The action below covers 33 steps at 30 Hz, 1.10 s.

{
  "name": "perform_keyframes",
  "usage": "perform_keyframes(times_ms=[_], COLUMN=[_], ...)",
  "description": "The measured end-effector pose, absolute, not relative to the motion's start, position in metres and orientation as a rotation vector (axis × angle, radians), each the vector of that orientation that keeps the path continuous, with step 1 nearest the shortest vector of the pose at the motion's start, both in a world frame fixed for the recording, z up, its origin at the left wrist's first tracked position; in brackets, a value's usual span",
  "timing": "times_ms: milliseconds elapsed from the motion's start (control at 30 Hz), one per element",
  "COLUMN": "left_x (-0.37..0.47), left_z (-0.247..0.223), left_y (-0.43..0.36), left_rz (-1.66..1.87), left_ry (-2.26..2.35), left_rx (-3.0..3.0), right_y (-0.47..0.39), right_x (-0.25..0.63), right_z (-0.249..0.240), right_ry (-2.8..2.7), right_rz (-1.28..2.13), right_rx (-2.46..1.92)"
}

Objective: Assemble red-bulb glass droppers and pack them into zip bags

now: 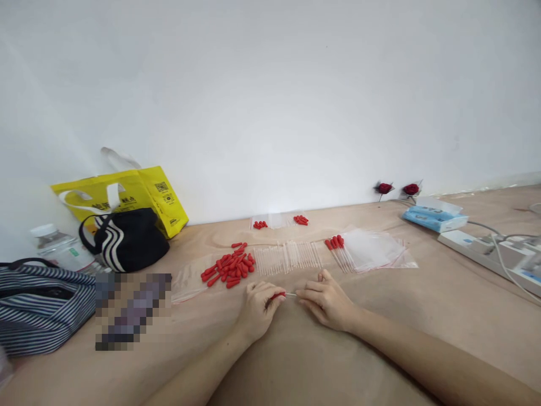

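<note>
My left hand [260, 309] pinches a red dropper bulb [278, 295] near the middle of the table. A thin pale tube [291, 294] reaches from the bulb to my right hand [324, 300], whose fingertips are closed on its other end. Beyond my left hand lies a heap of loose red bulbs [231, 266], partly on a clear plastic bag [186, 285]. A row of thin clear tubes [287, 257] is spread out ahead of both hands. Farther right, several red-topped droppers [338, 251] lie side by side against a stack of clear bags [374, 251].
Along the wall lie bags holding red bulbs [301, 220]. To the left stand a yellow bag [164, 197], a black pouch [139, 239], a plastic bottle [59, 248] and a striped bag [46, 310]. A tissue pack [435, 217] and a power strip [459, 246] with cables are at right.
</note>
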State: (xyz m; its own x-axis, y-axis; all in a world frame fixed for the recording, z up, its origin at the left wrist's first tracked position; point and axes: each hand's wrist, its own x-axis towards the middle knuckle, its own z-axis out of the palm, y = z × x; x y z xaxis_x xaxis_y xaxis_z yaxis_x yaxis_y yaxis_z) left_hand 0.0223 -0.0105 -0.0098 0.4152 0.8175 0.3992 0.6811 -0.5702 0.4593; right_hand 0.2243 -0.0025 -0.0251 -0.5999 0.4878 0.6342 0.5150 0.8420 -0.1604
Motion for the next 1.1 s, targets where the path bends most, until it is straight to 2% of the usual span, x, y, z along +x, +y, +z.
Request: perform_keyframes(times_ms=[600, 1100], left_x=[0.022, 0.032], left_z=[-0.011, -0.003], left_y=[-0.016, -0.023], left_rz=[0.867, 0.819], left_ry=[1.255, 1.206], left_rx=[2.619, 2.705], right_y=[0.0, -0.004], right_x=[0.229, 0.228], right_z=[-0.025, -0.027], right_ry=[-2.291, -2.27], right_rz=[-0.603, -0.59], right_rx=[-0.488, -0.484])
